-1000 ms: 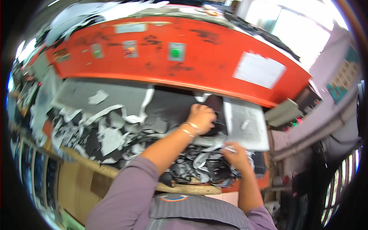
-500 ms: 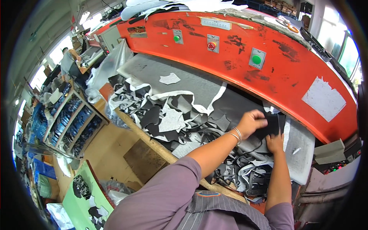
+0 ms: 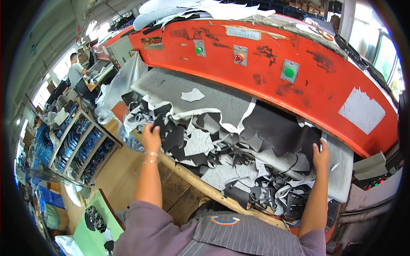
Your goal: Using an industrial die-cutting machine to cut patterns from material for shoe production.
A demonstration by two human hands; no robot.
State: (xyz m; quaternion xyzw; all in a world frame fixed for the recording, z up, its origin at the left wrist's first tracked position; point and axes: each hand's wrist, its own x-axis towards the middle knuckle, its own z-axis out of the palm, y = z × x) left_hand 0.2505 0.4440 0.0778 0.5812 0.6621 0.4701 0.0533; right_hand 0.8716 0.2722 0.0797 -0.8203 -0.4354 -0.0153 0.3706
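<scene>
My left hand [image 3: 151, 138] is at the left side of the heap of black and grey-white material scraps [image 3: 200, 143], its fingers apart and nothing plainly held. Far to the right, my right hand [image 3: 320, 157] is beside the right end of a dark sheet of material [image 3: 273, 126], thumb and fingers apart. Whether its fingertips touch the sheet's edge I cannot make out. The dark sheet lies on the grey work bed [image 3: 171, 83], partly beneath the red machine beam. A curving white-edged strip [image 3: 232, 126] borders it on the left, and one loose pale scrap [image 3: 192, 94] lies farther back.
Above the bed runs the red machine beam [image 3: 171, 47] with green buttons [image 3: 289, 72] and a red one [image 3: 239, 57]. A wooden rail [image 3: 192, 183] edges the bed in front of me. Left stand a rack of blue pieces [image 3: 81, 141] and a green board [image 3: 92, 230]; a person [image 3: 77, 72] works beyond.
My left hand has left the dark sheet's right end and moved far left to the scraps. My right hand has shifted slightly right. More of the heap and the sheet shows between my arms.
</scene>
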